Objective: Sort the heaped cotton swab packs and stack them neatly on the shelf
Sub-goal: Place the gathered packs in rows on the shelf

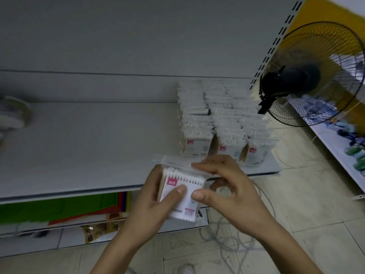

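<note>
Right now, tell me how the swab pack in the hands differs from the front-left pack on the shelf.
The held pack is gripped by the left hand and right hand in front of the shelf edge; the front-left shelf pack stands on the shelf untouched. The held pack is tilted; the shelf pack stands upright. The held pack is alone; the shelf pack fronts a row. Both show a pink label and white swab tips.

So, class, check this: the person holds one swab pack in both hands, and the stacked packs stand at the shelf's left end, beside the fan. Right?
Not quite. The head view shows the stacked packs at the right end of the shelf, beside the fan. The rest holds: left hand and right hand both grip one swab pack.
</note>
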A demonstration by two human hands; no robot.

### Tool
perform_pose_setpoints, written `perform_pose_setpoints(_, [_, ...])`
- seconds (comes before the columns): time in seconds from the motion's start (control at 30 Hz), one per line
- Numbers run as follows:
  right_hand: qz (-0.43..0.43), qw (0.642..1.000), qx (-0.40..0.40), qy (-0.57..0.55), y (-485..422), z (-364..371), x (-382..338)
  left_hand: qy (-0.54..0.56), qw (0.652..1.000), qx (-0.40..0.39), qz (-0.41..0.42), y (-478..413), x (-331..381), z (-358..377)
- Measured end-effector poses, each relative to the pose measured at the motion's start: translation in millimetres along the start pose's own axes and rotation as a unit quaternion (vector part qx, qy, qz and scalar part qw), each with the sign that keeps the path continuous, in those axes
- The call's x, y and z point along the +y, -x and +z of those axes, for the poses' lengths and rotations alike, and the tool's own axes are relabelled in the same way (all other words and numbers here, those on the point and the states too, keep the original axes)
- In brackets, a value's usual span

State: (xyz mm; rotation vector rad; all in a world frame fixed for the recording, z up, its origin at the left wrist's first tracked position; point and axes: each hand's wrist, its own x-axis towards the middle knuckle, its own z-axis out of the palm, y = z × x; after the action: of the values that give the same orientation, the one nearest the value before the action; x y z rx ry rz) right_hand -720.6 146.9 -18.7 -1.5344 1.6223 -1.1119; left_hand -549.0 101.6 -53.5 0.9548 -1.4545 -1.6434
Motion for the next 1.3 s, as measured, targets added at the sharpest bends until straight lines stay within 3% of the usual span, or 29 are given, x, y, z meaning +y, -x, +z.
perform_pose_setpoints(0.23, [0.073, 0.965, 0.056, -0.246, -8.0, 0.5, -11.7, 0.192, 0.979, -0.025, -0.064, -6.7, -4.2, 11.0])
perform_pose_setpoints(0.33, [0.091, 0.956, 0.07, -0.271, -15.9, 0.3, -14.9, 0.172, 0.982, -0.016, -0.07, -5.8, -7.1, 9.8])
perform_pose_setpoints(0.43, [0.08, 0.946, 0.139, -0.281, -30.9, -16.2, -9.9, 0.111, 0.991, 0.03, -0.065, -7.7, -8.0, 8.2])
perform_pose_setpoints(0.53, [0.005, 0.969, 0.219, -0.113, -45.3, -41.0, -1.1, 0.042, 0.992, 0.119, -0.006, -22.2, -5.0, -3.7])
perform_pose_setpoints(0.63, [-0.091, 0.976, 0.17, 0.1, -54.2, -47.1, 13.8, -0.041, 0.984, 0.162, 0.068, -50.3, -5.9, -24.1])
perform_pose_setpoints(0.7, [-0.175, 0.953, 0.127, 0.214, -60.1, -40.3, 29.7, -0.091, 0.978, 0.172, 0.079, -64.3, -15.9, -34.6])
perform_pose_setpoints(0.8, [-0.245, 0.884, 0.12, 0.379, -70.1, -28.1, 52.9, -0.125, 0.97, 0.196, 0.074, -71.7, -30.9, -40.9])
perform_pose_setpoints(0.87, [-0.25, 0.863, 0.14, 0.417, -74.7, -24.7, 62.1, -0.129, 0.967, 0.204, 0.077, -72.8, -36.2, -42.5])
perform_pose_setpoints(1.03, [-0.256, 0.856, 0.169, 0.415, -75.8, -21.1, 66.7, -0.125, 0.968, 0.205, 0.07, -76.9, -38.8, -47.8])
perform_pose_setpoints(1.2, [-0.286, 0.802, 0.188, 0.49, -75.7, -15.7, 67.0, -0.133, 0.966, 0.211, 0.061, -78.2, -43.4, -51.5])
perform_pose_setpoints(1.3, [-0.285, 0.799, 0.186, 0.495, -73.6, -12.6, 68.7, -0.129, 0.967, 0.213, 0.058, -78.7, -43.1, -51.3])
